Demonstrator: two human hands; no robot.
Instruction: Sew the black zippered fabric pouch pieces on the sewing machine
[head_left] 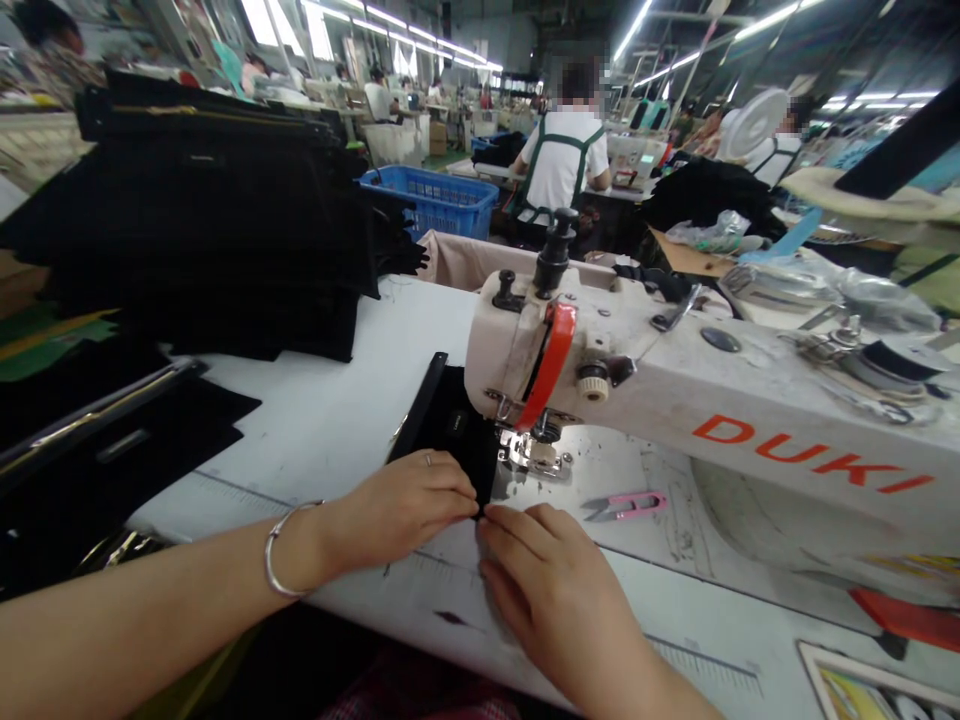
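A black fabric piece lies on the white table under the presser foot of a cream sewing machine. My left hand, with a ring and a wrist bangle, rests on the piece's near edge with fingers pressed together on it. My right hand meets it from the right, fingertips pinching the same near corner of the fabric. Both hands sit just in front of the needle area.
Pink thread snips lie on the machine bed to the right. A tall stack of black fabric pieces stands at the left, more black pieces nearer. A blue basket and seated workers are behind.
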